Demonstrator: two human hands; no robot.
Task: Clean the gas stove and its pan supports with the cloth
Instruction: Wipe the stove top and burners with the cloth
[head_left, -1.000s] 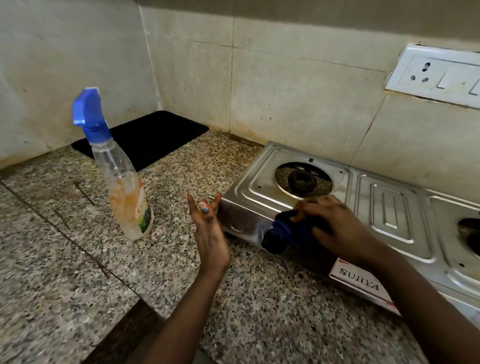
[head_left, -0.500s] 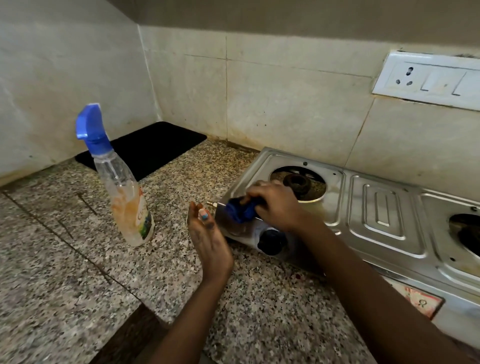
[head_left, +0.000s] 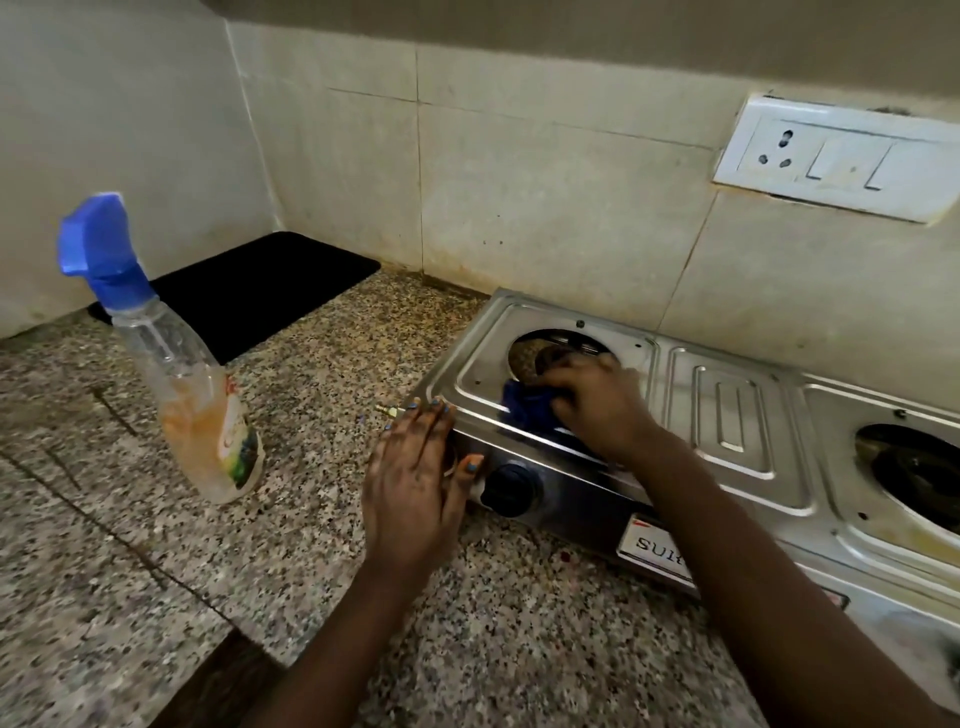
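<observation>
Granite counter (head_left: 311, 519); spray bottle (head_left: 197, 415), orange liquid low inside

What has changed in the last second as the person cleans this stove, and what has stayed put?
The right hand carried the blue cloth from the stove's front, by the knob, up onto the top beside the left burner opening. The left hand, which hovered open beside the stove, now presses on its corner. The spray bottle stayed put.

A: Where's your left hand (head_left: 413, 480) at?
B: Flat, fingers together and pointing away from you, thumb stuck out right.
A: And the right hand (head_left: 600, 402)?
B: Palm down, fingers curled tight on something, forearm running back to you.
</observation>
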